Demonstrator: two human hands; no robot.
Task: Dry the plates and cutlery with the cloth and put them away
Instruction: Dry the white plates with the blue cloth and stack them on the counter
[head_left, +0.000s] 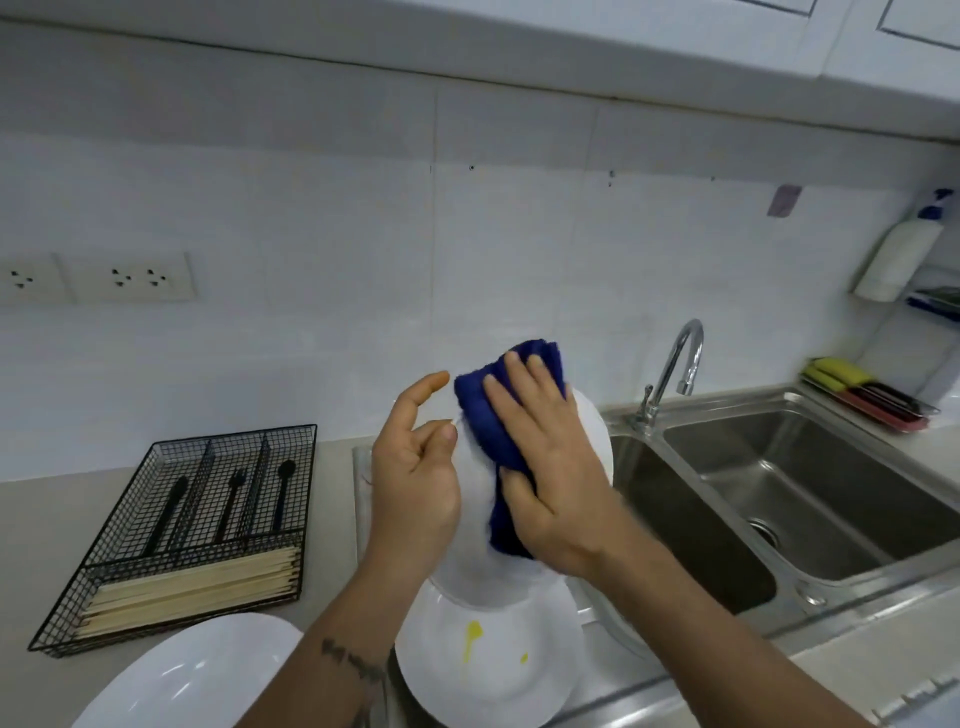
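A round white plate (171, 675) lies at the near edge of the pale desk (31, 545), beside a second white plate streaked with yellow (493, 660) on the steel drainboard. Above it, the left hand (415, 483) grips the rim of a tilted white plate (587, 441), forefinger raised free, while the right hand (545, 462) presses a folded dark-blue cloth (488, 415) flat against its face, thumb curled round the cloth. A black wire cutlery tray (171, 540) with black utensils and pale chopsticks sits left; the steel double sink (779, 493) opens right.
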